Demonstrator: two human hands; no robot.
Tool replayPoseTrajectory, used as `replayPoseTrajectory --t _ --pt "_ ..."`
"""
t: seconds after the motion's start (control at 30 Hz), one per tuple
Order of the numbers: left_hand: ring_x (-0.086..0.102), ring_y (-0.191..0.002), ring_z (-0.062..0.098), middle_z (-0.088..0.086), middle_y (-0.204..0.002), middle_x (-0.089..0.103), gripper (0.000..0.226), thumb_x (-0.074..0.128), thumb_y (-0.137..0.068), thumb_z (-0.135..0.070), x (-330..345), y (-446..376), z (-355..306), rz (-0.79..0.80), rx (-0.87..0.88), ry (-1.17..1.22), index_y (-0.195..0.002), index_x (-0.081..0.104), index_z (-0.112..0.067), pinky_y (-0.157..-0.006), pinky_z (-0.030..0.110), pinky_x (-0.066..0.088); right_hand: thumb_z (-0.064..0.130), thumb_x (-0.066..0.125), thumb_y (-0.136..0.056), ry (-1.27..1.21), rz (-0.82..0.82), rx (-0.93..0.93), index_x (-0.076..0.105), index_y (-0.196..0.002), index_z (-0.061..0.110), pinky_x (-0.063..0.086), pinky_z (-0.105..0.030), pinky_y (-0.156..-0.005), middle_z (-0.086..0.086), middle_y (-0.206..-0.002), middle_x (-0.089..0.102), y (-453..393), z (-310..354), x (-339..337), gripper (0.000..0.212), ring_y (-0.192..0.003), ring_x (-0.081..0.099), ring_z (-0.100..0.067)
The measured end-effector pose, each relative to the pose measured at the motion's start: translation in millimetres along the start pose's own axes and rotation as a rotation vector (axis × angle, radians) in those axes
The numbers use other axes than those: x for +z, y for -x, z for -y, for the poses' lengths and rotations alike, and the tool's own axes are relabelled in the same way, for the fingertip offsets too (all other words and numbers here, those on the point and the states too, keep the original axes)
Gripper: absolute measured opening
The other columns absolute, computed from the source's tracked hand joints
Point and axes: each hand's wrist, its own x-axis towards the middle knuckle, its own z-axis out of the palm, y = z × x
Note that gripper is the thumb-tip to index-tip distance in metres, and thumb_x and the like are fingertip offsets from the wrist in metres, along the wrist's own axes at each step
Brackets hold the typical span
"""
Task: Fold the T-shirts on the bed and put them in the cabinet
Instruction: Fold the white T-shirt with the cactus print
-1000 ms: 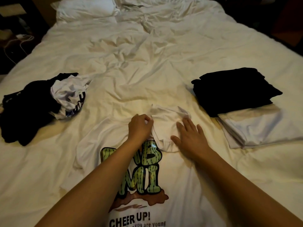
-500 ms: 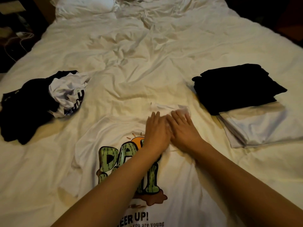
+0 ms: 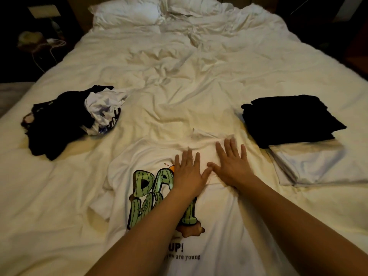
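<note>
Both hands lie flat with straight fingers on the white T-shirt (image 3: 229,236), which is spread print-up near the bed's (image 3: 179,96) front edge, about midway between its left and right sides. The left hand (image 3: 188,174) presses on the top of the green lettering; the right hand (image 3: 232,166) presses just beside it, nearer the collar, thumbs almost touching. Neither hand grasps anything: the palms only press the cloth.

The step looks like smoothing the chest and collar before the first fold. To do it well, sweep outward from the middle toward each sleeve, so creases run off the cloth and do not bunch. The left sleeve is rumpled and tucked under; it wants pulling straight first. The soft bedding gives way, so light, even pressure should serve better than a hard push.

Counted: one shirt being worked; one loose heap (image 3: 65,122) toward the left edge, holding dark cloth and at least one white printed piece; one folded stack (image 3: 290,120) toward the right edge, dark pieces over white pieces (image 3: 310,164), the number of layers too hard to tell. One pillow (image 3: 127,16) shows at the head end. No cabinet is in view.
</note>
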Motion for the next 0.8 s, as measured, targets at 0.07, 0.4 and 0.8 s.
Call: replayPoseTrajectory --t 0.07,0.4,0.8 --pt "-0.008 -0.153 0.028 0.014 -0.166 0.000 0.099 -0.016 -0.080 -0.073 -4.3 23.4 16.2 -0.043 -0.027 -0.007 -0.159 0.008 -0.018 -0.122 0.049 -0.012 0.074 0.016 -0.093 -0.002 -0.042 -0.045 -0.006 -0.158 0.026 -0.018 -0.050 -0.118 -0.007 -0.165 -0.013 9.1 12.6 -7.0 0.085 -0.150 -0.022 -0.021" --pt "0.001 -0.153 0.024 0.009 -0.166 0.010 0.065 0.014 -0.102 -0.058 -27.6 93.2 133.0 -0.126 -0.303 0.089 -0.158 0.019 -0.025 -0.123 0.045 -0.005 0.076 0.012 -0.091 -0.117 0.031 -0.345 0.011 -0.158 0.026 -0.008 -0.049 -0.121 -0.005 -0.167 -0.001 44.6 139.7 -30.2 0.084 -0.153 -0.008 -0.021" --pt "0.065 -0.105 0.024 0.006 -0.116 0.070 0.039 0.065 -0.091 -0.041 -22.7 139.7 228.1 -0.275 -0.668 1.021 -0.116 0.069 -0.012 -0.092 0.038 0.051 0.062 0.037 -0.097 -0.269 0.093 -0.454 0.025 -0.154 0.023 0.010 -0.041 -0.121 -0.009 -0.163 0.018 74.2 258.6 -13.2 0.070 -0.150 0.012 -0.026"
